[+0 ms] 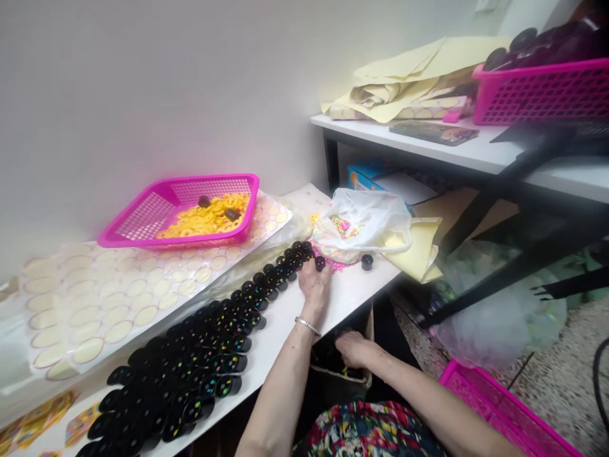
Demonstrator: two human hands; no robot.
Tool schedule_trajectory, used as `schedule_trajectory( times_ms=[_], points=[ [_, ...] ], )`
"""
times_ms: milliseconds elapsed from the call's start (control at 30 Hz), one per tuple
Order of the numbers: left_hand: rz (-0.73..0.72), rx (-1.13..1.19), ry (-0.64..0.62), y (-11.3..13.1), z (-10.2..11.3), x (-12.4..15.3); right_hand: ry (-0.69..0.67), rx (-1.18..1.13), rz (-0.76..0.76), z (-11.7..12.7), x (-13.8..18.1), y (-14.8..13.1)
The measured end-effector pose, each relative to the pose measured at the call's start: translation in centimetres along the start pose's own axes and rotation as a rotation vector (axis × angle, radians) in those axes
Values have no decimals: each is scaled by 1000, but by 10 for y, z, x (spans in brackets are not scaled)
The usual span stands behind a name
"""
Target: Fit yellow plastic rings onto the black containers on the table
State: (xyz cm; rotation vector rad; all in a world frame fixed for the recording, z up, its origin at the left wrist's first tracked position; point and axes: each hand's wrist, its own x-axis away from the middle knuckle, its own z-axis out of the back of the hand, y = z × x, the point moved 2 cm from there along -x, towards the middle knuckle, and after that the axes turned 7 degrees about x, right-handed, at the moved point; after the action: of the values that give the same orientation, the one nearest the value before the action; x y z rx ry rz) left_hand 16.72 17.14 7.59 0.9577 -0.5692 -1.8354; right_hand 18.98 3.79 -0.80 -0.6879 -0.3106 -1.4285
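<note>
My left hand (314,284) rests on the low white table (352,289) at the far end of a long bank of small black round caps (200,355) with coloured dots inside. Its fingers are curled against the last caps near a lone cap (320,262). My right hand (353,349) reaches down below the table edge into a container (342,371). Its fingers are hidden there. A single black cap (366,261) lies beside a clear plastic bag (364,223) of coloured beads.
A pink basket (178,212) of yellow rings sits on sheets of round stickers (109,295). A higher white table (476,152) on the right carries cream paper (409,82) and another pink basket (542,92). A third pink basket (499,409) stands on the floor.
</note>
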Motion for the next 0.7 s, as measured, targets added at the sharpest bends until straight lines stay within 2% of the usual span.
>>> schedule_trajectory(
  times_ms=[100, 267, 367, 467, 500, 567, 633, 700],
  points=[
    [16, -27, -9, -5, -4, -1, -3, -8, 23, -1, 5, 2],
    [-19, 76, -26, -13, -4, 1, 25, -23, 71, 9, 21, 0],
    [-30, 146, -15, -15, -2, 2, 46, -94, 169, 27, 37, 2],
    [35, 240, -11, -17, 3, 5, 106, -342, 303, 53, 53, 12],
    [71, 268, -9, -18, 7, 8, 182, -443, 312, 64, 57, 16],
    [142, 305, -5, -18, 15, 14, 432, -569, 240, 85, 60, 28],
    [206, 330, -15, -18, 25, 20, 695, -560, 102, 102, 56, 39],
    [269, 347, -40, -19, 32, 26, 869, -459, -39, 115, 47, 45]
  ],
)
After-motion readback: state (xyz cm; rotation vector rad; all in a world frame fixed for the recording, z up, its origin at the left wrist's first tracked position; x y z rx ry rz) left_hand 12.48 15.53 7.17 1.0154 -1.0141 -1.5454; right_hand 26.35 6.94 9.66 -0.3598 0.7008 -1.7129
